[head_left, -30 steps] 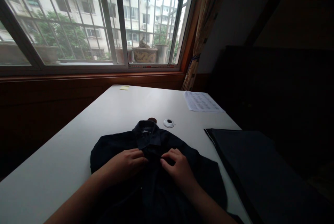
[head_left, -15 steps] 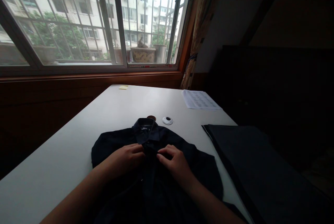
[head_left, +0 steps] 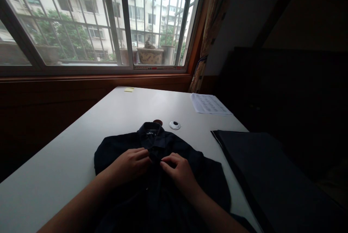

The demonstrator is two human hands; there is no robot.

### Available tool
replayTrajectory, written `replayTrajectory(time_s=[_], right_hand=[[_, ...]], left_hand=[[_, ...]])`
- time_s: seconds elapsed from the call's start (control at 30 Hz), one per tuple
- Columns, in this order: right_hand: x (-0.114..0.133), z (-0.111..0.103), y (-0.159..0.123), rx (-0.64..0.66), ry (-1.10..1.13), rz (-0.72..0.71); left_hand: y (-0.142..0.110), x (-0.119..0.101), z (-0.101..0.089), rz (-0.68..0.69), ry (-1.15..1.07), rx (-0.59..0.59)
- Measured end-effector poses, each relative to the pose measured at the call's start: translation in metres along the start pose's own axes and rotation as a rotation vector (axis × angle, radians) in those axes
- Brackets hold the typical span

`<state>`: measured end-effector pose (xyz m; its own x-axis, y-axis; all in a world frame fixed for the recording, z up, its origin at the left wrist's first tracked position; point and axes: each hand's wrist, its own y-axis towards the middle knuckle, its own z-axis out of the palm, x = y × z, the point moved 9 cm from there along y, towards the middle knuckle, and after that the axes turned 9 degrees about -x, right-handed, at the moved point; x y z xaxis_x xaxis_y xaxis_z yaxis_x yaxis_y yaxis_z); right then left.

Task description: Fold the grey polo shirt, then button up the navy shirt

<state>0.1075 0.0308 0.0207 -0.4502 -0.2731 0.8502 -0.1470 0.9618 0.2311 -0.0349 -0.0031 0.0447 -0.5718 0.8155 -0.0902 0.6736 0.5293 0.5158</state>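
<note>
In the head view, the dark shirt (head_left: 159, 196) is spread at 6 o'clock on the white table (head_left: 65, 164), with bare tabletop left open from 9 to 11. At 4 o'clock the table's edge is covered by dark cloth (head_left: 261, 167). The shirt's front is pinched by the right hand (head_left: 178, 170); whether fabric is gripped by the curled left hand (head_left: 133, 163) cannot be told. A brown round object (head_left: 158, 121) is half hidden behind the shirt; its lower part is cut off

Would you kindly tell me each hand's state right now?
Left hand: curled on the dark navy collared cloth shirt; whether it grips is hidden.
Right hand: closed, pinching the shirt's front.
</note>
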Motion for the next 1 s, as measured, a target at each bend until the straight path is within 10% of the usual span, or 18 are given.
replayTrajectory(time_s=[1.0], right_hand=[[0.004, 0.008, -0.005, 0.063, -0.171, -0.153]], left_hand=[[-0.007, 0.012, 0.017, -0.131, -0.142, 0.076]])
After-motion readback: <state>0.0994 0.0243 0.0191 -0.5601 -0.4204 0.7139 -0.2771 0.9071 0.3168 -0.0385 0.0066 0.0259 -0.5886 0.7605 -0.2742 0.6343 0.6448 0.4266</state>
